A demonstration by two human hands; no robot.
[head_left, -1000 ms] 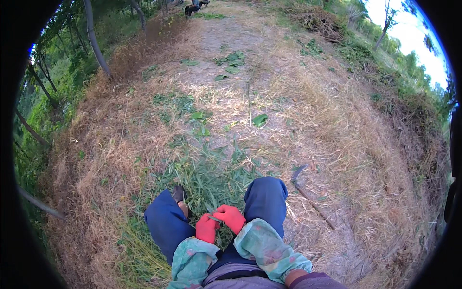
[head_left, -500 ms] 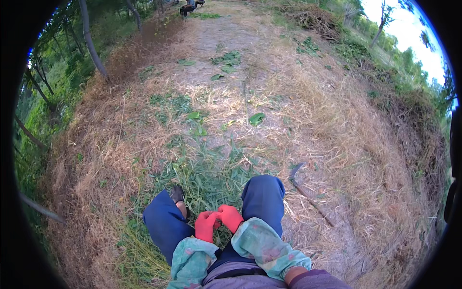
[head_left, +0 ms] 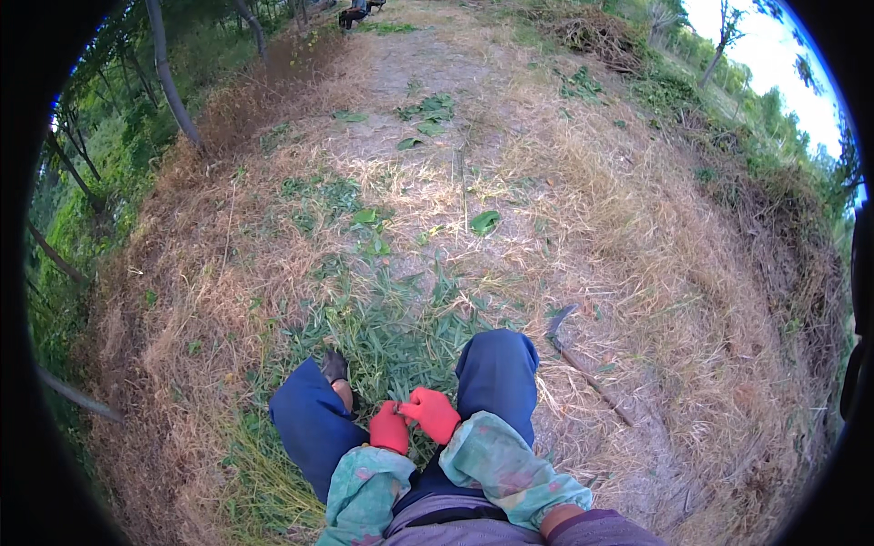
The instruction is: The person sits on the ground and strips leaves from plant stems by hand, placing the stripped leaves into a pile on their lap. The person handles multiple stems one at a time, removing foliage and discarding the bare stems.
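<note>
Between my bent knees, in blue trousers, both red-gloved hands meet low over a pile of cut green leafy stems. My left hand is closed, its fingertips close to those of the other hand. With fingers pinched, my right hand touches or nearly touches the left. A small dark bit shows where the fingertips meet, too small to name. On the ground right of my right knee lies a sickle with a curved blade and a long wooden handle, out of reach of either hand's grip now.
Dry straw and grass cover the ground. Loose green leaves lie farther up the path. Thin green stalks are heaped at my left. Trees stand at the left, a brush pile at the far right. Another person sits far ahead.
My left hand has dropped slightly and curled in more. The right hand has shifted a little left, its fingers still pinched. The sickle and the stems stay put.
</note>
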